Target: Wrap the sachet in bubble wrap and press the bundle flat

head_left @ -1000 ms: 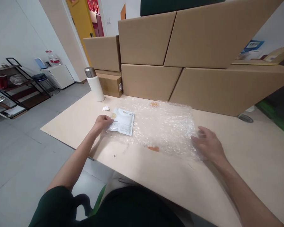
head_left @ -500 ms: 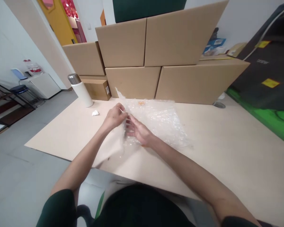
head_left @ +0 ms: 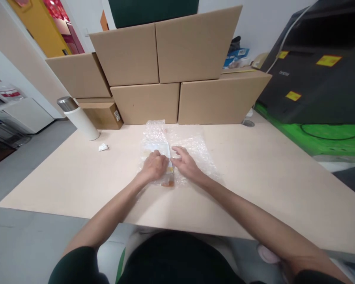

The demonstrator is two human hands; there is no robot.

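Note:
A sheet of clear bubble wrap point(head_left: 192, 148) lies on the beige table point(head_left: 269, 177), its left part folded over a flat white packet point(head_left: 158, 148). My left hand point(head_left: 154, 167) presses down on the folded wrap and packet with curled fingers. Beside it, my right hand point(head_left: 186, 162) lies flat on the bubble wrap with its fingers stretched out. A small orange patch of tape point(head_left: 167, 183) shows at the wrap's near edge.
Stacked cardboard boxes point(head_left: 165, 75) line the table's far edge. A white flask with a steel cap point(head_left: 78, 118) stands at the far left, a crumpled white scrap point(head_left: 103, 147) near it. A black and green mass point(head_left: 319, 79) fills the right.
The left part of the bubble wrap has been folded over the white packet. Both hands came together at the middle and now press down on it. The view has swung right.

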